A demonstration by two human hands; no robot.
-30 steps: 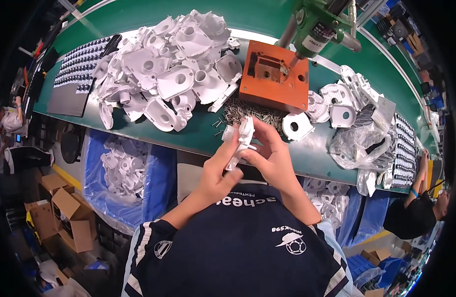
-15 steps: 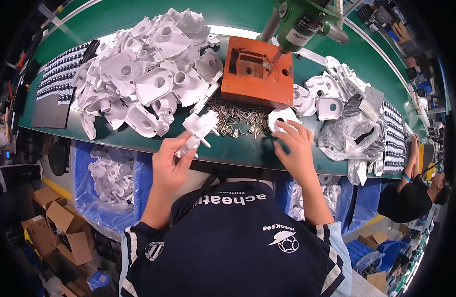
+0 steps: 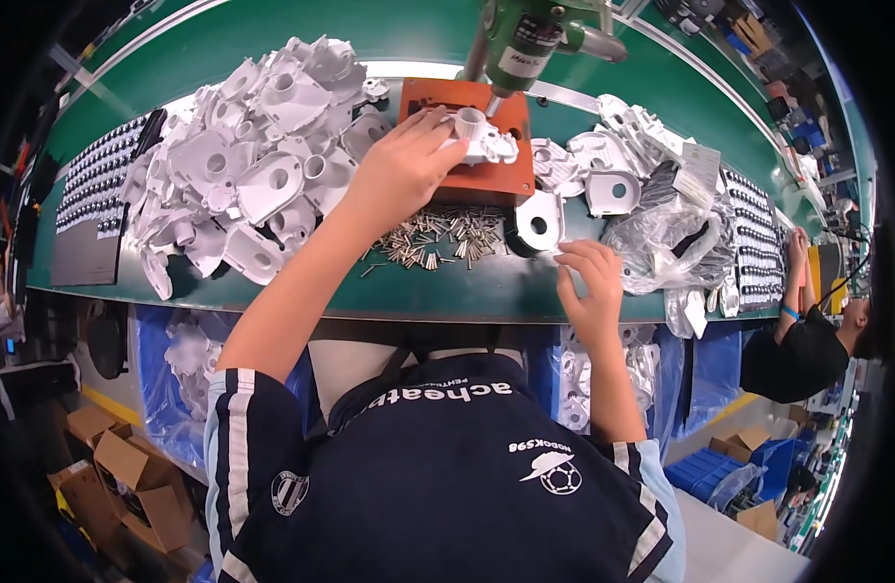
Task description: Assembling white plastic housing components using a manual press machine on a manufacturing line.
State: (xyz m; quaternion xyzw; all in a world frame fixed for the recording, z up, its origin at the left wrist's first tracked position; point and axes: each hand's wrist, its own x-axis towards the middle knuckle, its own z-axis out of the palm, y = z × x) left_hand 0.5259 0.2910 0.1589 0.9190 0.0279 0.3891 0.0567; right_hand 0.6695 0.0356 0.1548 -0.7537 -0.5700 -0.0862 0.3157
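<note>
My left hand [image 3: 408,165] reaches over the orange fixture block [image 3: 486,182] and grips a white molded plastic part [image 3: 474,133]. That part has a round tube standing up and lies over the block's top, below the spindle [image 3: 498,100] of a green press [image 3: 525,44]. My right hand [image 3: 593,282] is closed at the near corner of another white plastic part [image 3: 523,216], a plate with a round hole. Its fingertips partly hide that corner. Loose metal pins [image 3: 438,238] lie in a heap between my hands, in front of the block.
Left of the block rises a large pile of white parts [image 3: 263,146]. More white parts [image 3: 612,155] and a clear plastic bag [image 3: 651,253] lie at right. Trays of small dark pieces [image 3: 107,180] flank both sides. Blue-lined bins [image 3: 161,389] stand below the edge. A person [image 3: 797,355] works at far right.
My left hand has carried its white part from the table's front up onto the orange block. The holed plate at my right hand has turned and shifted. The whole view has swung slightly.
</note>
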